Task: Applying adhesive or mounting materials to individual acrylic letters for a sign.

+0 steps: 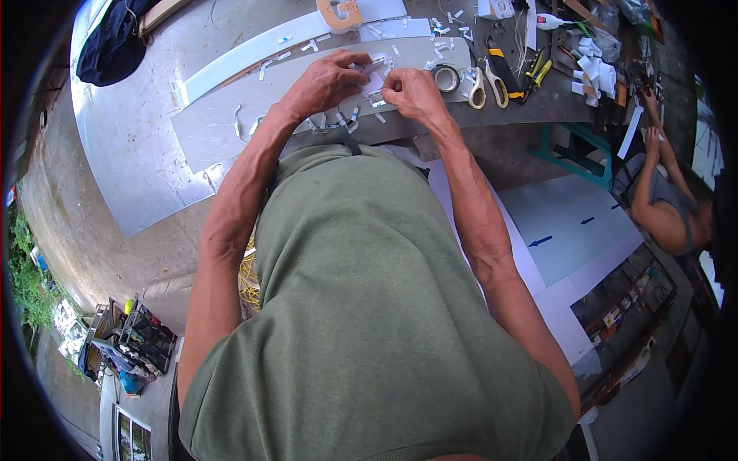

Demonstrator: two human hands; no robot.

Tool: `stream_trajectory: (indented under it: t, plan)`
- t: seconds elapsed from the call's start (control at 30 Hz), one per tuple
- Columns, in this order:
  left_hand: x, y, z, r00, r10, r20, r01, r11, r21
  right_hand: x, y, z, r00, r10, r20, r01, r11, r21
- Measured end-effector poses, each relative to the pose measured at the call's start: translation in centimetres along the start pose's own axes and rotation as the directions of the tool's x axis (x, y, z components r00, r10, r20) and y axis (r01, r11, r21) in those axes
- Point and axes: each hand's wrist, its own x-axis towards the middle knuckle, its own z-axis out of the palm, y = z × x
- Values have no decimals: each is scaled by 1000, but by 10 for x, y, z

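Note:
My left hand [332, 79] is closed in a pinch over a grey sheet [204, 134] on the table. Opposite it, my right hand [415, 92] has its thumb and finger pressed together. Between the two lies a small pale, see-through piece [374, 81] near the fingertips; what exactly each hand grips is too small to make out. A roll of tape [445, 77] sits just right of my right hand, with scissors [477, 89] beside it. Several small white parts with short wires, such as one wired part [238, 123], are scattered around my hands.
A long white curved strip [254, 55] lies behind the grey sheet. At the right are a utility knife [503, 71], pliers [537, 74] and a heap of white pieces [596, 71]. Another person [669, 200] works at the far right. A dark cloth [113, 44] is at the far left.

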Motion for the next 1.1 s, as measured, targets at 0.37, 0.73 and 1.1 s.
stream_trajectory:
  t: [0.37,0.73,1.1]
  plan:
    - [0,-5,4,1000,1,-28,-2,1000,-23,9,2,2,996,-73,42,75,996,-38]
    - [-1,-5,7,998,-28,-50,26,999,-47,16,-1,6,998,-44,38,47,996,-71]
    - [-2,11,14,992,-84,-90,81,996,-28,15,0,11,1000,-8,-2,7,997,-71]
